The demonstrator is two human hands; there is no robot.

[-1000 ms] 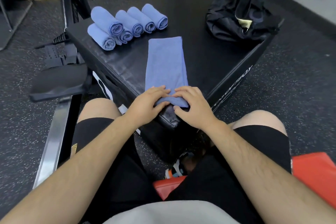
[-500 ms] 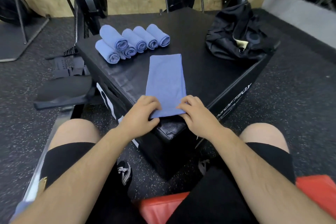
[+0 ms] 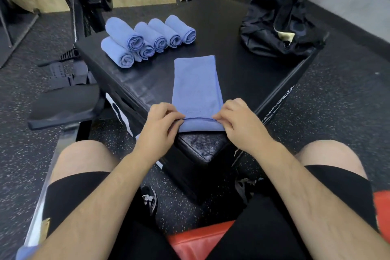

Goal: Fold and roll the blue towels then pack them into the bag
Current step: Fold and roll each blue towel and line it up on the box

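1. A person sits facing a black padded gym box [image 3: 242,78], seen from above their own bare forearms and knees.
2. At the centre of the frame a blue towel [image 3: 196,86], folded into a long narrow strip, lies flat on the box top and runs away from the person.
3. The strip's near end, at the box's near corner, is turned over onto itself in a first narrow fold.
4. The left hand [image 3: 162,124] pinches the left corner of that fold, fingers curled and thumb pressed on the cloth.
5. The right hand [image 3: 240,124] pinches the right corner in the same way, fingers bent and close together.
6. In the upper left of the frame, six rolled blue towels [image 3: 156,38] lie side by side on the box, touching, with one resting on top of the others.
7. In the upper right, a black bag [image 3: 278,27] slumps on the box's far right corner, well apart from the towels.
8. Speckled black rubber flooring [image 3: 337,112] surrounds the box.
9. A red seat pad [image 3: 196,243] shows at the bottom edge, between the person's legs.
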